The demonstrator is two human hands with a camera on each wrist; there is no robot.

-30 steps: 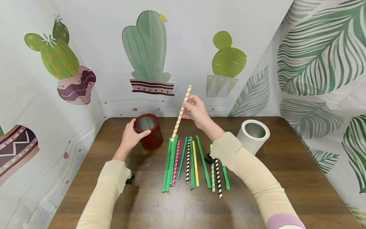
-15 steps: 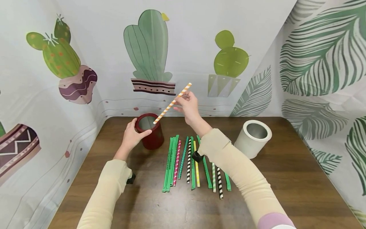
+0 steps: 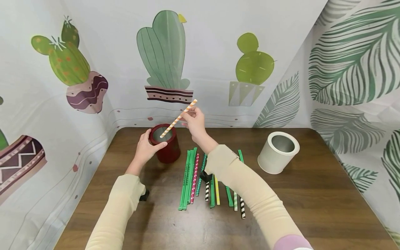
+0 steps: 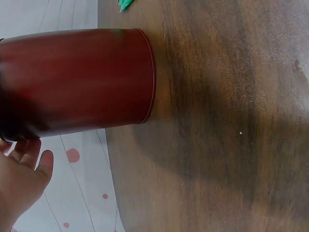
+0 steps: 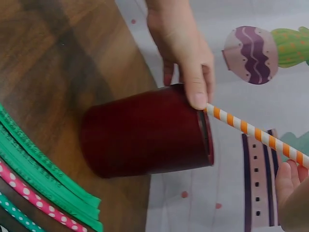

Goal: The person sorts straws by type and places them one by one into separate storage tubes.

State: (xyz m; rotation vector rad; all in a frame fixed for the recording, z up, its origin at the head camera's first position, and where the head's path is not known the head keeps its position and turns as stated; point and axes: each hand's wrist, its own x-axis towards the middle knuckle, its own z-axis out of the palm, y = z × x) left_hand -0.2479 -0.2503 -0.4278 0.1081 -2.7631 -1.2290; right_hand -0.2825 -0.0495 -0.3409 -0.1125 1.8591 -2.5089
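My left hand (image 3: 145, 147) grips the red can (image 3: 169, 151) at its rim, thumb on the near side and fingers round the left. The can stands upright on the table. Between thumb and fingertips, my right hand (image 3: 195, 125) pinches an orange-and-white striped paper straw (image 3: 178, 118). The straw slants down to the left, its lower end at the can's opening. In the right wrist view that end of the straw (image 5: 256, 133) meets the rim close to my left thumb. Whether it is inside the can is hard to tell.
Several green-wrapped straws (image 3: 188, 180) lie on the table (image 3: 162, 222), beside a pink dotted straw (image 3: 194, 178), a teal dotted one (image 3: 198, 184), a yellow one (image 3: 217, 194) and black striped ones (image 3: 207, 192). My right sleeve covers some. A white can (image 3: 272, 159) stands at the right.
My right hand has carried the orange striped straw left and tilted it, bringing its lower end from above the green-wrapped straws to the red can's opening. The left hand keeps its grip.
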